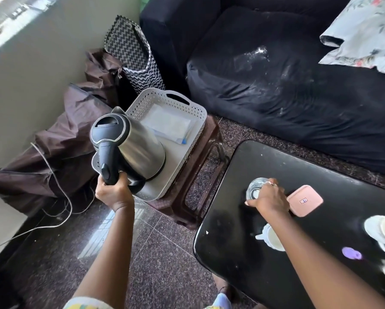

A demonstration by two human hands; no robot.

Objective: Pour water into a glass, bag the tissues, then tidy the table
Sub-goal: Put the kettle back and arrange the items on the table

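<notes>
L hand (pixel 112 192) is wrapped around the black handle of the steel kettle (pixel 131 146), fingers closed in a full grip. Kettle is tilted, lid end toward the wall, base over the grey perforated tray (pixel 193 112); whether the base touches the tray cannot be told. Tray sits on a dark brown plastic stool (pixel 200 175) and holds a flat packet of tissues (pixel 169 123) at its far end.

R hand (pixel 268 198) is curled over the clear glass (pixel 255 189), fingers closed on its rim and side. Glass stands upright on the black table (pixel 265 157), near the table's left end. Water level inside cannot be read.

Other items on table:
- Pink flat case (pixel 305 200), just beside R hand, on its right.
- White cup (pixel 273 238), under the R forearm, nearer the person.
- White mugs (pixel 381 229) at the right edge.
- Small purple object (pixel 352 253), too blurred to ID.

Behind the table: dark sofa (pixel 276 74) w/ floral cushion (pixel 365 32). A zigzag-pattern bag (pixel 133 52) stands between sofa and wall. A white cord (pixel 53 175) runs across the floor by the wall.
</notes>
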